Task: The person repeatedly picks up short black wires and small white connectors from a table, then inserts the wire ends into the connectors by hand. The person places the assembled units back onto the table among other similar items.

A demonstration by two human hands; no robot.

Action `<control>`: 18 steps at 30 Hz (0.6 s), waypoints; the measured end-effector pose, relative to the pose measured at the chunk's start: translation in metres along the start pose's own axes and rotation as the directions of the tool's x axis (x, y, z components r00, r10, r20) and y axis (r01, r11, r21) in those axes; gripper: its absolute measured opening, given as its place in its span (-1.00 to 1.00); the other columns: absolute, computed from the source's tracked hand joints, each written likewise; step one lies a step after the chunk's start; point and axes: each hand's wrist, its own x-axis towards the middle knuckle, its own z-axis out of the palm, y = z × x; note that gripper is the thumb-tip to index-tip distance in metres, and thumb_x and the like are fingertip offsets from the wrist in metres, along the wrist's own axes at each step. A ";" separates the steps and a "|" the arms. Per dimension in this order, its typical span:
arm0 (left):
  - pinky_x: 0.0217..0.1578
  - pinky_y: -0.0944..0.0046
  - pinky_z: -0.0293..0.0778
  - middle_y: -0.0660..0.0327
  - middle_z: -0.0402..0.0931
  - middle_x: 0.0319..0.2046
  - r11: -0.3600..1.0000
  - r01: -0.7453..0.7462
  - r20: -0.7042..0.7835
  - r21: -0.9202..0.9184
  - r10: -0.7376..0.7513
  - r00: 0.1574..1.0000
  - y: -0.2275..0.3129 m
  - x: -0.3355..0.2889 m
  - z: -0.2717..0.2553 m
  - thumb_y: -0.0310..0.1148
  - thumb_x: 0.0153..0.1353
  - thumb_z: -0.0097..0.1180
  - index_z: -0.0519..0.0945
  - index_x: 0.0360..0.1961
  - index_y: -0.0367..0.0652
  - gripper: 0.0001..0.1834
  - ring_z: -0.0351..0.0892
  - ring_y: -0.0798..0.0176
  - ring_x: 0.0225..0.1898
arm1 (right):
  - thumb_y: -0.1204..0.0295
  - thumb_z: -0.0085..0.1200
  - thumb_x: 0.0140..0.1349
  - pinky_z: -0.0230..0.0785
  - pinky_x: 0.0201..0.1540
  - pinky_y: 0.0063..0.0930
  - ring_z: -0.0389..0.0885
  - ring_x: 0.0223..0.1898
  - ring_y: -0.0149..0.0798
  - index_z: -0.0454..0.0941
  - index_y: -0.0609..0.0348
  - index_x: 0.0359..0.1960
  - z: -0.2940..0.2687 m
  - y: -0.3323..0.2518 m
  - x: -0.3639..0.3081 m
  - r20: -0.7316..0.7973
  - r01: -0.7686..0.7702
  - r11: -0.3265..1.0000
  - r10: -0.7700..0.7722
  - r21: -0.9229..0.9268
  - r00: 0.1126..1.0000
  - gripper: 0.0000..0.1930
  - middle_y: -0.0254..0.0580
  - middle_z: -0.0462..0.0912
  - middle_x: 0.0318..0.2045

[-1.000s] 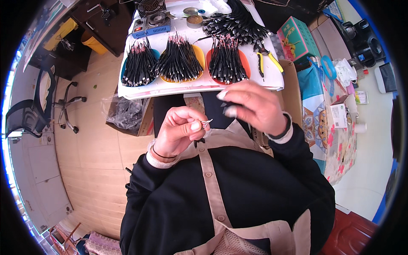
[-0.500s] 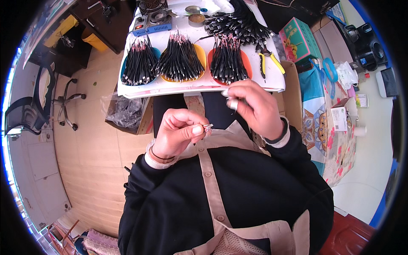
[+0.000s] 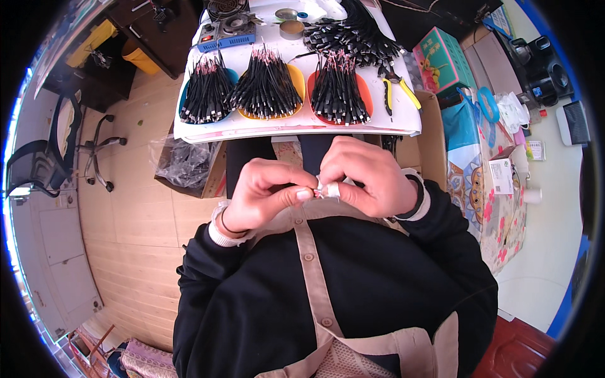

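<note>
1. Pale and pinkish wire ends (image 3: 319,191) sit between both hands, over the lap, on the person's side of the white table (image 3: 277,130).
2. Their short long axis runs roughly crosswise, free tips pointing right; finer detail is too small to tell.
3. The left hand (image 3: 268,194) pinches them between thumb and forefinger.
4. The right hand (image 3: 364,178), thumb wrapped in white, narrows its fingertips onto the tips.

Three trays (image 3: 298,79) and three cable bundles (image 3: 267,88) line the table's (image 3: 403,120) near edge; before it, two hands (image 3: 265,194) (image 3: 365,176). One larger cable pile (image 3: 353,39) lies near the far right corner, two tins (image 3: 291,29) by the far edge, one pair of pliers (image 3: 392,76) by the right.
</note>
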 end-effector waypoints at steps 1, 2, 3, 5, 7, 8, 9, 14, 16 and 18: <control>-0.51 0.28 0.40 0.09 0.57 -0.51 0.892 -0.177 0.047 0.416 0.174 0.984 0.003 0.003 -0.003 -0.60 0.09 0.22 0.63 -0.31 -0.36 -0.88 0.51 0.24 -0.55 | 0.48 0.19 0.19 0.37 -0.26 -0.52 0.50 -0.33 -0.34 0.51 0.27 -0.28 -0.001 0.001 -0.002 0.055 -0.184 0.958 0.176 0.220 0.983 -0.85 -0.27 0.56 -0.36; -0.52 0.26 0.39 0.09 0.54 -0.54 0.787 -0.303 0.101 0.537 0.296 0.950 0.003 0.006 -0.002 -0.62 0.04 0.22 0.63 -0.32 -0.35 -0.86 0.50 0.17 -0.55 | 0.47 0.17 0.22 0.37 -0.24 -0.52 0.50 -0.31 -0.40 0.50 0.27 -0.26 -0.001 0.003 -0.004 0.154 -0.380 0.830 0.348 0.409 0.925 -0.85 -0.29 0.56 -0.34; -0.53 0.23 0.39 0.09 0.50 -0.57 0.659 -0.401 0.164 0.637 0.392 0.905 0.002 0.010 -0.002 -0.64 -0.02 0.22 0.62 -0.33 -0.33 -0.84 0.50 0.10 -0.56 | 0.47 0.16 0.24 0.37 -0.23 -0.51 0.50 -0.29 -0.45 0.50 0.28 -0.23 -0.001 0.004 -0.005 0.295 -0.550 0.631 0.469 0.548 0.832 -0.84 -0.32 0.57 -0.32; -0.55 0.21 0.37 0.11 0.48 -0.59 0.593 -0.429 0.186 0.681 0.427 0.885 0.002 0.012 0.000 -0.66 -0.03 0.21 0.62 -0.34 -0.32 -0.82 0.49 0.08 -0.56 | 0.43 0.07 0.33 0.38 -0.19 -0.60 0.47 -0.27 -0.56 0.50 0.32 -0.19 -0.002 0.007 -0.006 0.430 -0.644 0.342 0.525 0.684 0.735 -0.83 -0.39 0.57 -0.30; -0.56 0.20 0.36 0.12 0.46 -0.60 0.628 -0.410 0.154 0.662 0.421 0.894 0.000 0.013 -0.001 -0.66 -0.04 0.20 0.62 -0.34 -0.31 -0.82 0.48 0.08 -0.57 | 0.43 0.06 0.34 0.38 -0.18 -0.62 0.48 -0.27 -0.55 0.50 0.33 -0.18 -0.002 0.008 -0.006 0.507 -0.680 0.119 0.577 0.724 0.641 -0.82 -0.39 0.57 -0.30; -0.55 0.21 0.36 0.12 0.46 -0.60 0.689 -0.381 0.114 0.617 0.400 0.909 -0.001 0.013 -0.002 -0.66 -0.03 0.20 0.62 -0.34 -0.31 -0.83 0.48 0.09 -0.57 | 0.47 0.11 0.29 0.38 -0.16 -0.61 0.50 -0.27 -0.52 0.52 0.31 -0.17 -0.003 0.007 -0.006 0.406 -0.662 0.339 0.579 0.668 0.707 -0.83 -0.35 0.57 -0.30; -0.55 0.21 0.36 0.11 0.46 -0.61 0.744 -0.350 0.074 0.570 0.377 0.923 -0.001 0.013 -0.004 -0.66 -0.02 0.20 0.62 -0.34 -0.31 -0.83 0.48 0.09 -0.58 | 0.46 0.13 0.27 0.38 -0.19 -0.59 0.51 -0.28 -0.47 0.53 0.29 -0.18 -0.003 0.005 -0.007 0.235 -0.575 0.588 0.553 0.569 0.799 -0.83 -0.32 0.57 -0.31; -0.52 0.31 0.38 0.16 0.53 -0.57 0.932 -0.162 -0.057 0.325 0.190 0.980 -0.004 0.005 -0.005 -0.61 0.10 0.21 0.65 -0.33 -0.33 -0.91 0.49 0.25 -0.57 | 0.55 0.24 0.07 0.41 -0.26 -0.40 0.54 -0.31 -0.17 0.56 0.22 -0.25 0.000 -0.001 -0.003 -0.113 0.060 0.967 -0.090 -0.247 0.990 -0.80 -0.19 0.55 -0.32; -0.51 0.32 0.39 0.16 0.54 -0.56 0.965 -0.110 -0.067 0.239 0.129 0.989 -0.004 0.003 -0.003 -0.60 0.11 0.21 0.65 -0.33 -0.33 -0.92 0.49 0.27 -0.56 | 0.59 0.26 -0.12 0.41 -0.21 -0.34 0.52 -0.27 -0.12 0.56 0.18 -0.25 0.001 -0.003 -0.003 -0.090 0.139 0.928 -0.180 -0.345 0.980 -0.69 -0.21 0.53 -0.30; -0.52 0.33 0.39 0.16 0.54 -0.56 0.954 -0.139 -0.061 0.266 0.160 0.985 -0.006 0.002 -0.001 -0.59 0.12 0.21 0.65 -0.33 -0.34 -0.92 0.49 0.28 -0.56 | 0.57 0.25 -0.03 0.39 -0.23 -0.39 0.52 -0.29 -0.20 0.55 0.20 -0.26 0.003 -0.003 -0.004 -0.077 0.077 0.957 -0.102 -0.281 0.992 -0.75 -0.24 0.54 -0.31</control>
